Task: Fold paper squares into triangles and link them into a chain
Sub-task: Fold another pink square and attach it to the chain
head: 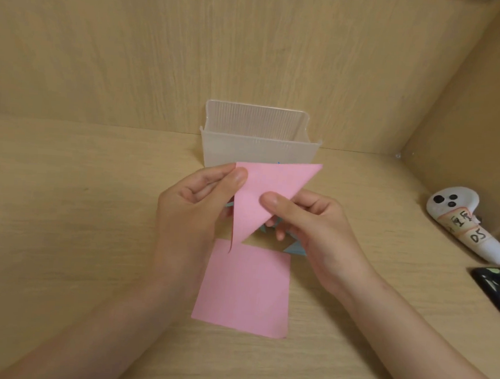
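Observation:
A pink paper folded into a triangle [265, 190] is held up above the table between both hands. My left hand [190, 214] pinches its upper left corner with thumb and fingers. My right hand [314, 226] pinches its long edge near the middle, thumb on top. Below them a flat pink paper square [244, 289] lies on the wooden table [64, 206]. Blue folded paper pieces [296, 248] peek out under my right hand, mostly hidden.
A translucent plastic box [258, 139] stands behind the hands against the back wall. A white handheld controller [465, 225] with a written label lies at the right. A dark phone [499, 289] sits at the right edge. Wooden walls close the back and right.

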Demonstrator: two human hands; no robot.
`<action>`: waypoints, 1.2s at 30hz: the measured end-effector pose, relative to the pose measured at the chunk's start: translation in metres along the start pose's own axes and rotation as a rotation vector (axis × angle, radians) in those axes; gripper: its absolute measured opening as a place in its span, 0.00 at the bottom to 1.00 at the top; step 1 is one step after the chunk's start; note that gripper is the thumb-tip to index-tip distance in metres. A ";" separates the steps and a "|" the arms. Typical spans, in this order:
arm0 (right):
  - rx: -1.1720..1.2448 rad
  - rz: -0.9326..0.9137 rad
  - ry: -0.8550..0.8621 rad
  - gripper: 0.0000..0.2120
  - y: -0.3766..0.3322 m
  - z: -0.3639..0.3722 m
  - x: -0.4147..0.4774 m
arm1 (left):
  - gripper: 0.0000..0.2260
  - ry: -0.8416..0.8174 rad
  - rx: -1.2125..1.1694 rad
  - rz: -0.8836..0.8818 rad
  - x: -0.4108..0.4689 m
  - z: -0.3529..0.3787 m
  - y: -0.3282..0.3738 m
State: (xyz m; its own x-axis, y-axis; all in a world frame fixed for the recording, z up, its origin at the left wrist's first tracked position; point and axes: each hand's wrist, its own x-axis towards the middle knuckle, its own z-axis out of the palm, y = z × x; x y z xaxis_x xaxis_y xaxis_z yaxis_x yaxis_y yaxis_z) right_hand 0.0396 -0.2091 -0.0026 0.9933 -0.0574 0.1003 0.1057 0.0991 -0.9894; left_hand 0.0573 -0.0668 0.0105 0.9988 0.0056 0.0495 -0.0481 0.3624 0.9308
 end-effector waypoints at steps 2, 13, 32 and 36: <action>-0.009 0.013 0.008 0.06 0.001 0.000 0.000 | 0.03 -0.011 -0.015 -0.006 0.000 -0.001 -0.001; 0.008 0.011 0.014 0.09 0.000 0.000 0.000 | 0.05 -0.006 -0.046 -0.001 0.002 -0.001 -0.004; -0.209 -0.042 0.027 0.10 -0.012 -0.006 0.000 | 0.08 -0.145 0.170 -0.078 0.013 -0.008 0.000; -0.242 -0.018 -0.030 0.09 -0.012 -0.006 -0.001 | 0.04 -0.193 0.268 -0.042 0.013 -0.011 -0.003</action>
State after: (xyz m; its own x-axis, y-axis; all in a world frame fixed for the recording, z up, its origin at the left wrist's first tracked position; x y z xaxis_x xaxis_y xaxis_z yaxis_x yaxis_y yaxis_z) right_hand 0.0371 -0.2164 0.0090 0.9927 -0.0272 0.1177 0.1126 -0.1429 -0.9833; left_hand 0.0706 -0.0580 0.0045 0.9804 -0.1898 0.0525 -0.0338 0.1007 0.9943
